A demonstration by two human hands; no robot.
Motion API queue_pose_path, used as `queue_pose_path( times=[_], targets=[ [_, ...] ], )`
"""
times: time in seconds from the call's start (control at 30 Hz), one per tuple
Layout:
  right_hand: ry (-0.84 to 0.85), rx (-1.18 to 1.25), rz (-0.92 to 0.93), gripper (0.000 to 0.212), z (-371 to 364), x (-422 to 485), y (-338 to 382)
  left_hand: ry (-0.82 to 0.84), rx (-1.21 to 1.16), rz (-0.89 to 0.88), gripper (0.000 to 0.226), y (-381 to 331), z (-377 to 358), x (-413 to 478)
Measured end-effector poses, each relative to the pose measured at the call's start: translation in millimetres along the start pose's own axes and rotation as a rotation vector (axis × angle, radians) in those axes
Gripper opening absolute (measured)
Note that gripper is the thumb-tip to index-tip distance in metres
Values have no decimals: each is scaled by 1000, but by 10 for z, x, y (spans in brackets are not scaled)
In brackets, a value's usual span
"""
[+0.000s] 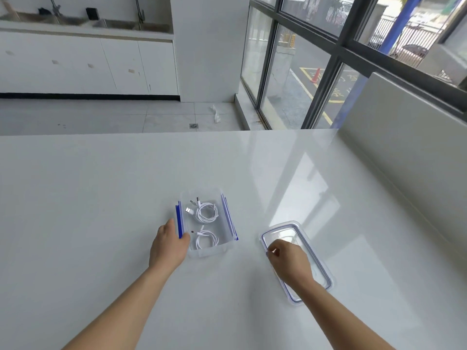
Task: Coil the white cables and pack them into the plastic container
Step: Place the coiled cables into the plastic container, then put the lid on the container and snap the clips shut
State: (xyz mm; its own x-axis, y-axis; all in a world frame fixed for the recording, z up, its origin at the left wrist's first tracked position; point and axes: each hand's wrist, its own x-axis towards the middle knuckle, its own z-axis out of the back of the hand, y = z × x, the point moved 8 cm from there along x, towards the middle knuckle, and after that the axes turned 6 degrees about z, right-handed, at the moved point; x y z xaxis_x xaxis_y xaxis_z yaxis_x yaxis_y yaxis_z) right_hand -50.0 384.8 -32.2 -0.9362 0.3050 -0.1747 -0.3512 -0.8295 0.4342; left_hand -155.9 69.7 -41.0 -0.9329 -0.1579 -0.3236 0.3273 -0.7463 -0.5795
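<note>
**Item:** clear rectangular plastic container (209, 251) with blue side clips, open-topped, standing on a glossy white table (101, 198).

**Contents:** two coiled white cables lying flat inside, the far coil (207, 213) and the near coil (207, 239), with their plugs loose beside the loops.

**Accessory:** clear flat plastic lid (322, 272) with a blue seal, just right of the container and not touching it.

**Handling (judged):** The cables look light, limp and springy, apt to unwind, so they are best pinched across the whole loop. The container looks light and stiff and is likely to slide on the gloss, so it is best steadied by its long walls. The lid is thin and best lifted by its rim.

**Hands:** The left hand (168, 245) lies against the container's left wall, thumb at the near corner. The right hand (288, 261) is over the lid with fingers curled, thumb and forefinger pinching the rim nearest the container.

**Obscured:** The left fingertips are hidden, so its grip cannot be told. The lid's middle is covered by the right hand. The clear walls fade into the white table.
</note>
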Motion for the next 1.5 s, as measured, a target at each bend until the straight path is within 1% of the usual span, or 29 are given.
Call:
queue_pose_path(
  times=[0.07,0.13,0.27,0.33,0.43,0.57,0.67,0.77,0.83,1.0,1.07,1.13,1.2,1.27,1.33,1.4,1.43,1.47,1.5],
  targets=[
    [17,-66,4,16,-28,-6,-115,8,11,-1,31,-15,-56,29],
    [43,-133,16,23,-87,-19,-160,7,2,0,26,-3,-98,49],
    [78,-265,9,34,-187,-46,-242,10,-31,-3,24,19,-167,59],
    [88,-276,-1,32,-230,-68,-276,15,-43,-23,23,23,-187,56],
    [90,-275,13,23,-266,-101,-274,19,-72,-39,24,26,-183,53],
    [106,-274,36,18,-260,-139,-262,42,-128,-47,24,34,-189,34],
    [120,-268,54,13,-266,-180,-269,64,-180,-46,20,73,-188,-13],
    [52,-275,91,6,-160,-202,-205,82,-221,-54,22,98,-176,-55],
    [-33,-282,122,6,22,-182,-85,93,-236,-55,25,118,-181,-60],
    [-246,-192,154,7,625,-96,283,109,-275,-54,25,159,-208,-56],
    [-296,-85,135,5,843,-52,381,118,-302,-51,25,153,-213,-63],
    [-322,127,73,6,1000,-6,412,136,-349,-40,27,151,-207,-64],
    [-327,487,24,9,1052,48,413,152,-384,-25,32,168,-190,-56],
    [-297,831,-4,12,1011,94,426,165,-390,-21,34,190,-178,-62],
    [-207,1085,-41,14,868,146,464,177,-395,-21,33,198,-178,-79],
    [-70,1272,-92,19,634,189,538,169,-378,-34,27,172,-164,-118],
    [5,1339,-112,22,506,200,589,131,-348,-46,22,146,-124,-140],
    [72,1383,-126,24,385,209,642,51,-302,-60,18,115,-46,-167],
    [125,1409,-136,25,274,219,696,-57,-275,-76,18,83,62,-199]
  ],
)
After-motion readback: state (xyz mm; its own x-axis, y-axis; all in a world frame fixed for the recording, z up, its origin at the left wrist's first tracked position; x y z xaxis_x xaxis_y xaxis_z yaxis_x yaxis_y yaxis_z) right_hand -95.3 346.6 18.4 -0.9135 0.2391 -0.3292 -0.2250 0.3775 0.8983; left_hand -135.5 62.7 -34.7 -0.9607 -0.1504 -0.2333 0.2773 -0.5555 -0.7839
